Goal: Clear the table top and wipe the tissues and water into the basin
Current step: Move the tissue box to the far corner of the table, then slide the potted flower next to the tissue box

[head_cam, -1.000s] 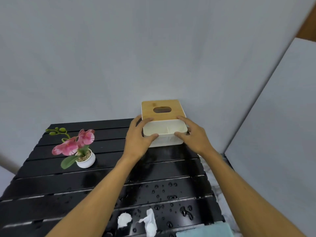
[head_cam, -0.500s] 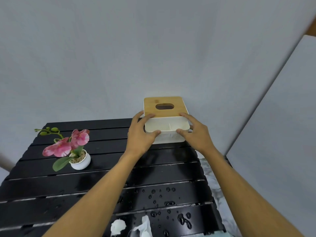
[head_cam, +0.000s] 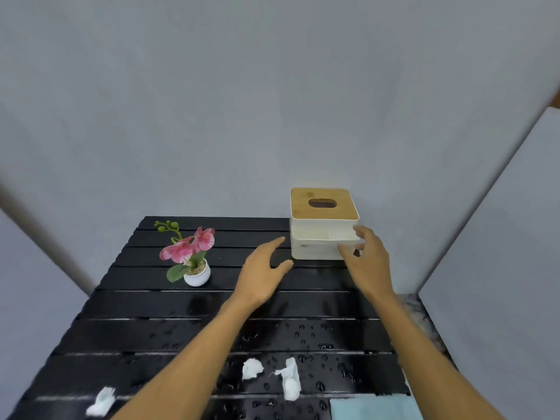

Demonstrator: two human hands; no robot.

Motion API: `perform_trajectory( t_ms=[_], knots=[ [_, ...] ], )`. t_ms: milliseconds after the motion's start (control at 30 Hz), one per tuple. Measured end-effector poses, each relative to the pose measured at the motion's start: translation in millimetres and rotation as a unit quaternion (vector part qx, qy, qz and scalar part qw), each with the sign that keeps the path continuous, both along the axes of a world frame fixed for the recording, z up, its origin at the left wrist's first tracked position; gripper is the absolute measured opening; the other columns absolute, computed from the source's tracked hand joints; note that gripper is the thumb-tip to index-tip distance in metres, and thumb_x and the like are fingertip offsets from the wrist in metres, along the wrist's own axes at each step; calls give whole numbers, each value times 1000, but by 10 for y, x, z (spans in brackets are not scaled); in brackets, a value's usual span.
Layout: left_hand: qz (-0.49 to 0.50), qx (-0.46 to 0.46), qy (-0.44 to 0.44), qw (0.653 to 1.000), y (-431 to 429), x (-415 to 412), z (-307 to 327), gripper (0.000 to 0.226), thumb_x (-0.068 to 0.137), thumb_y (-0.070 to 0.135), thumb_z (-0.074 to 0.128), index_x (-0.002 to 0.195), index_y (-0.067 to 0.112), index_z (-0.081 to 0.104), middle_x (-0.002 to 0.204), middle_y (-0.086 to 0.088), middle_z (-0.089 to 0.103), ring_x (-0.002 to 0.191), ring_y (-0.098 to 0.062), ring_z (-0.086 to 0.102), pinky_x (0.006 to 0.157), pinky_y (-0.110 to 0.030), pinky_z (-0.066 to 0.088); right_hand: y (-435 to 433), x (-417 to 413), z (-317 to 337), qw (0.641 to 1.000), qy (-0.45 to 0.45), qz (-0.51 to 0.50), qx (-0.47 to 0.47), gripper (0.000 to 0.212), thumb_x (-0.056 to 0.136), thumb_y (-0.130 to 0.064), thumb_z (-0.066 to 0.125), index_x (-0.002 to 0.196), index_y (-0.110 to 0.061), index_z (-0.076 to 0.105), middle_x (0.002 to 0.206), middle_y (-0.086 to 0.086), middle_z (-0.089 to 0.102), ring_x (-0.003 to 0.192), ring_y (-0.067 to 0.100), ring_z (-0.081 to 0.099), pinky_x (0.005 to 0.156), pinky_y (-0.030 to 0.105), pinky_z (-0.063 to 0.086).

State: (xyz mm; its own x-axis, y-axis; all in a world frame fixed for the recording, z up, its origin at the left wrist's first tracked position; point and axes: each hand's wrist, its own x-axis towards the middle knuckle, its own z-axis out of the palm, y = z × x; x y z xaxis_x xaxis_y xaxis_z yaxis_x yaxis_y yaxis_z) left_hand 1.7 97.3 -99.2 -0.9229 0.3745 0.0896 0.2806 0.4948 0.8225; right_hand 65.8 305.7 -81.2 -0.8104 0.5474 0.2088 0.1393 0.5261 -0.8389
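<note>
A white tissue box with a wooden lid point(head_cam: 324, 225) stands at the far right corner of the black slatted table point(head_cam: 145, 301). My left hand point(head_cam: 263, 271) hovers open just left of the box, apart from it. My right hand point(head_cam: 368, 260) is open at the box's front right corner, fingers spread, close to it or just touching. Wet crumpled tissues lie near the front: one point(head_cam: 251, 368), a longer one point(head_cam: 291, 378) and one at the front left point(head_cam: 101, 401). Water drops point(head_cam: 306, 334) cover the near slats.
A small white pot with a pink orchid point(head_cam: 194, 259) stands on the left middle of the table. A light blue cloth point(head_cam: 372, 407) lies at the front right edge. Grey walls close in behind and on the right. No basin is in view.
Both hands held the tissue box and moved it toward the far right corner; now they have let go and drawn back a little. The view has shifted.
</note>
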Motion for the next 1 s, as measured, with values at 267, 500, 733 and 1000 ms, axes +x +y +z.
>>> perform_trajectory(
  t_ms=[267,500,733,1000],
  knots=[
    [19,-117,68,991,-1159,451,-286,46,91,41,52,135,26,50,138,8,52,129,-11,42,106,-27,30,-901,150,-36,993,-66,99,-23,41,87,-31,64,125,-18,53,127,1,57,114,19,54,91,29,42],
    [93,-224,91,966,-1964,352,-411,49,96,42,44,142,25,42,152,1,36,144,-18,20,116,-41,15,-1821,-65,-140,973,-105,206,-5,46,85,-36,67,126,-19,55,131,0,56,122,17,50,101,30,40],
    [97,-285,67,951,-2302,123,-527,57,98,49,33,150,28,21,160,2,12,147,-17,0,117,-42,-1,-2405,-404,-316,972,-79,222,-6,51,80,-34,71,126,-22,53,124,-7,58,109,6,50,89,22,37],
    [103,-296,98,944,-2325,42,-603,75,82,62,7,149,31,24,160,2,15,147,-16,3,118,-41,-1,-2624,-639,-525,984,-13,168,-56,27,80,-27,73,105,-28,61,96,-15,68,91,-1,61,76,14,43]
  ],
)
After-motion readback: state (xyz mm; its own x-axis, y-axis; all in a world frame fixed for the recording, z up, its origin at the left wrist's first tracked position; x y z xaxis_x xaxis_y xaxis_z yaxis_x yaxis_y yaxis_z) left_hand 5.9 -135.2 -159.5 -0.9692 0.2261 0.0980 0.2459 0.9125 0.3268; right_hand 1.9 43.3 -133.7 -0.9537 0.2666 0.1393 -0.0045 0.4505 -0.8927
